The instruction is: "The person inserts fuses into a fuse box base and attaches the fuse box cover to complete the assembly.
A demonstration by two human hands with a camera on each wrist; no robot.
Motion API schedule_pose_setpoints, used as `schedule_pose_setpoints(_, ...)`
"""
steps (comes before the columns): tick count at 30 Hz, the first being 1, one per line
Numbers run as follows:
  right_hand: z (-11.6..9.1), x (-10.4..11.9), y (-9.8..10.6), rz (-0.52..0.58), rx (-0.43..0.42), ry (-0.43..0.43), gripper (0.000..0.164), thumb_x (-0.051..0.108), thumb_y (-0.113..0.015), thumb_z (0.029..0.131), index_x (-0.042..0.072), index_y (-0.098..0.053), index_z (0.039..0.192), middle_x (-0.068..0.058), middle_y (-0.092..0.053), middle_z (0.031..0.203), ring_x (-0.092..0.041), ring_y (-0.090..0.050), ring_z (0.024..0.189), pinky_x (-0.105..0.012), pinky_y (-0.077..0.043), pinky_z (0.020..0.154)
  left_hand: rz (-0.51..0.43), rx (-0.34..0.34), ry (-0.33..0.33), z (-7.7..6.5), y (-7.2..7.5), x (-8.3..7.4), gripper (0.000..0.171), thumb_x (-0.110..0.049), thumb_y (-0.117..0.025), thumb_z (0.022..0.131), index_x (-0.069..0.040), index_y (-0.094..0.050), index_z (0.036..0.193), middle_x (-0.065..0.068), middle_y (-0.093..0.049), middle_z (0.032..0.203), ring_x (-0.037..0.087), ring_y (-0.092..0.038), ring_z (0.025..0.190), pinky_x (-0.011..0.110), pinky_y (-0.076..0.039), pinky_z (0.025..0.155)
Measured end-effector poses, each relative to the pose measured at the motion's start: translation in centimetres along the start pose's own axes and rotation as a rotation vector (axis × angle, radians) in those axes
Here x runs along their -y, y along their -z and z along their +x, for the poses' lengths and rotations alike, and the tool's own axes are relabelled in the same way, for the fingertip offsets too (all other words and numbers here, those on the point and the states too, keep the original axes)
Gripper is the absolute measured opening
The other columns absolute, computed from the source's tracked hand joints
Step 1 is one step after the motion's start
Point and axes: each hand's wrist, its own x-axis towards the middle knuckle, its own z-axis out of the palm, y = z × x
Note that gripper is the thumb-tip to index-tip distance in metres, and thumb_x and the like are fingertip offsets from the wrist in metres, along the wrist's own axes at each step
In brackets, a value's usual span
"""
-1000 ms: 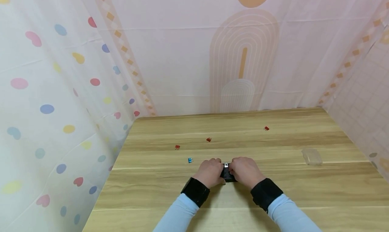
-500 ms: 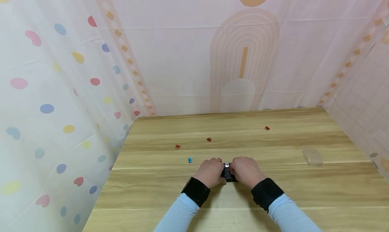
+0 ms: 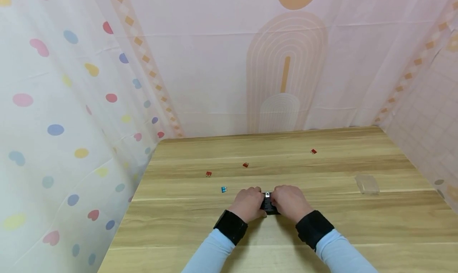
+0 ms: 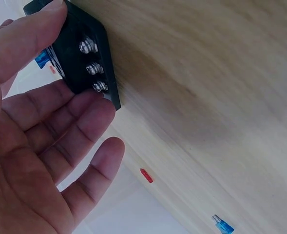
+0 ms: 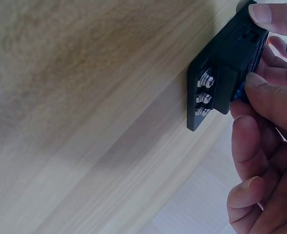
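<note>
Between my hands a black fuse box (image 3: 270,208) sits on the wooden table, with metal screw terminals along its side in both wrist views. My left hand (image 3: 247,204) holds the box by its left side, thumb on one edge and fingers around the other. My right hand (image 3: 290,202) is at the box's right part. In the right wrist view its thumb and finger pinch a blue blade fuse (image 5: 239,92) against the box's face. Most of that fuse is hidden by the fingertips, so how deep it sits I cannot tell.
Another blue blade fuse (image 3: 224,189) lies left of my left hand. Farther back are red blade fuses: one at left (image 3: 208,174), one in the middle (image 3: 245,165), one at right (image 3: 313,151). A clear plastic cover (image 3: 367,184) lies at the right. Printed curtains border the table.
</note>
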Motion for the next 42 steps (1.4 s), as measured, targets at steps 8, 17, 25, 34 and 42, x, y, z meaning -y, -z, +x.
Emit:
schedule_pose_setpoints(8, 0.02, 0.17, 0.07, -0.005, 0.017, -0.02, 0.018, 0.008, -0.08, 0.081, 0.015, -0.071, 0.067, 0.005, -0.059, 0.067, -0.012, -0.049, 0.058, -0.032, -0.045, 0.057, -0.013, 0.01, 0.009, 0.04, -0.05, -0.06, 0.04, -0.043, -0.088, 0.073, -0.011, -0.072, 0.092, -0.003, -0.057, 0.083, 0.013, -0.055, 0.073, 0.029, -0.048, 0.065)
schedule_pose_setpoints(17, -0.08, 0.07, 0.04, 0.006, 0.021, -0.015, 0.018, 0.009, -0.079, 0.082, 0.016, -0.071, 0.068, 0.006, -0.059, 0.067, -0.011, -0.048, 0.058, -0.031, -0.045, 0.057, -0.007, 0.012, 0.01, -0.06, 0.08, -0.12, 0.04, -0.043, -0.087, 0.073, -0.012, -0.072, 0.092, -0.003, -0.058, 0.084, 0.013, -0.056, 0.074, 0.029, -0.049, 0.066)
schedule_pose_setpoints(25, -0.17, -0.02, -0.05, 0.007, 0.012, -0.009, 0.015, 0.009, -0.08, 0.081, 0.015, -0.072, 0.069, 0.006, -0.058, 0.067, -0.011, -0.049, 0.059, -0.031, -0.045, 0.057, -0.005, 0.008, 0.009, -0.07, 0.02, -0.01, 0.041, -0.044, -0.087, 0.073, -0.012, -0.073, 0.094, -0.003, -0.058, 0.084, 0.013, -0.056, 0.075, 0.03, -0.049, 0.066)
schedule_pose_setpoints(34, -0.37, 0.22, -0.15, -0.019, -0.008, -0.002, 0.017, 0.008, -0.079, 0.081, 0.014, -0.071, 0.068, 0.004, -0.055, 0.066, -0.012, -0.05, 0.058, -0.031, -0.045, 0.055, -0.007, -0.004, 0.021, -0.19, -0.23, 0.06, 0.039, -0.042, -0.086, 0.074, -0.012, -0.072, 0.094, -0.002, -0.056, 0.083, 0.013, -0.055, 0.073, 0.029, -0.048, 0.066)
schedule_pose_setpoints(42, -0.4, 0.1, -0.07, -0.024, 0.007, 0.005, 0.014, 0.011, -0.08, 0.082, 0.015, -0.072, 0.071, 0.004, -0.058, 0.068, -0.012, -0.052, 0.06, -0.033, -0.046, 0.056, 0.023, -0.01, 0.015, -0.21, -0.34, -0.01, 0.042, -0.045, -0.086, 0.074, -0.011, -0.072, 0.096, -0.002, -0.057, 0.083, 0.013, -0.056, 0.074, 0.031, -0.049, 0.066)
